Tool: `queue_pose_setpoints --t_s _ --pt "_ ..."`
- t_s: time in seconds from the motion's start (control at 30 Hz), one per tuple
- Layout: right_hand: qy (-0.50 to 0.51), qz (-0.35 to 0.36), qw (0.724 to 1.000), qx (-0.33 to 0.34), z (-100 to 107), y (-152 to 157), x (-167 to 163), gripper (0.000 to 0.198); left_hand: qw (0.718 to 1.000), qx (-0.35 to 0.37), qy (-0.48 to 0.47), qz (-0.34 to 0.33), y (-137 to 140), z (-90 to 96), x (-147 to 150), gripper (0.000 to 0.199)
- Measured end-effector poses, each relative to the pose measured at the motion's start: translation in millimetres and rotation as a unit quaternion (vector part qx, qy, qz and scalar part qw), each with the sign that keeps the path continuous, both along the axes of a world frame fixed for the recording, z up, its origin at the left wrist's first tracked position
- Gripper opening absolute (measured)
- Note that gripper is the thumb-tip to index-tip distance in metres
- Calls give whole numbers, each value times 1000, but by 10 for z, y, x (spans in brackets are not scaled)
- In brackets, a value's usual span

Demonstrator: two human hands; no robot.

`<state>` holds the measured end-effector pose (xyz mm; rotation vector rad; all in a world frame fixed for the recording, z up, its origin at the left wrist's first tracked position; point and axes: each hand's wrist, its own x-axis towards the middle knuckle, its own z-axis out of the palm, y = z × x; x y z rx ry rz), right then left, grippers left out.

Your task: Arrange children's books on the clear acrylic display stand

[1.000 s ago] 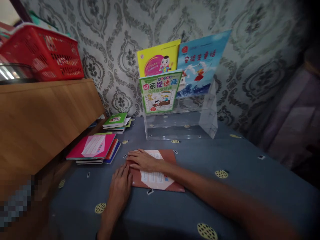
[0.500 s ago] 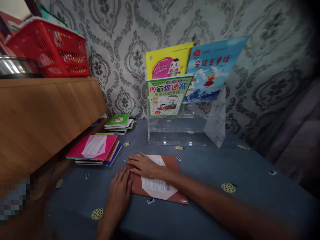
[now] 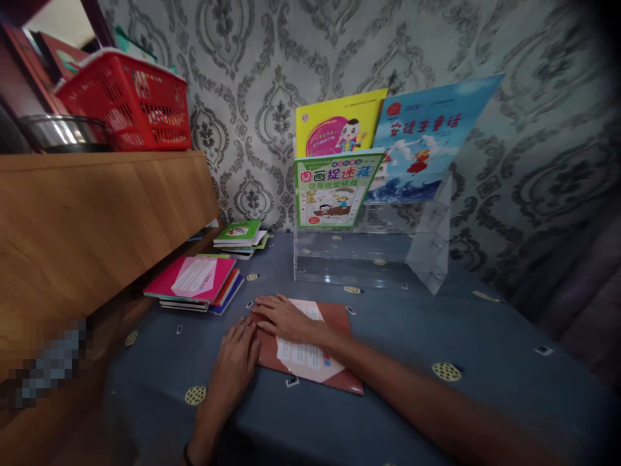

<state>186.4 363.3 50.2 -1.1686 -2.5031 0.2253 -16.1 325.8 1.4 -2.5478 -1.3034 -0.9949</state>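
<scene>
A thin book [image 3: 337, 317] with a brown-red cover and a pale printed panel lies closed and flat on the table. My right hand [image 3: 286, 320] rests palm down across its upper left part, fingers stretched toward the left edge. Beside that edge is my left hand [image 3: 236, 353], its fingers extended and lying flat, their tips touching the book's left side near my right fingertips. Neither hand has anything lifted. Part of the cover is hidden under my right hand and forearm.
A clear acrylic book rack [image 3: 359, 268] stands behind, holding a yellow book [image 3: 334, 116], a green-bordered book [image 3: 334, 194] and a blue book [image 3: 427, 139]. Book stacks topped by a pink book [image 3: 194, 278] and a green book [image 3: 237, 232] lie left, near a wooden cabinet [image 3: 107, 220] bearing a red basket [image 3: 160, 116].
The view has swung slightly left, so the rack and stacks appear shifted right. Both hands stay in nearly the same place on the book.
</scene>
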Motion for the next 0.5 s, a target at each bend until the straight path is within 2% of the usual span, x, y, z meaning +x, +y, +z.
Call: queue_pose_setpoints --t_s 0.27,0.5 --pt "-12 1 1000 -8 4 -9 1 41 1000 -7 -26 -12 39 -10 12 33" --pt "-25 0 999 -45 23 -8 -20 47 999 -34 -17 9 -8 0 35 35"
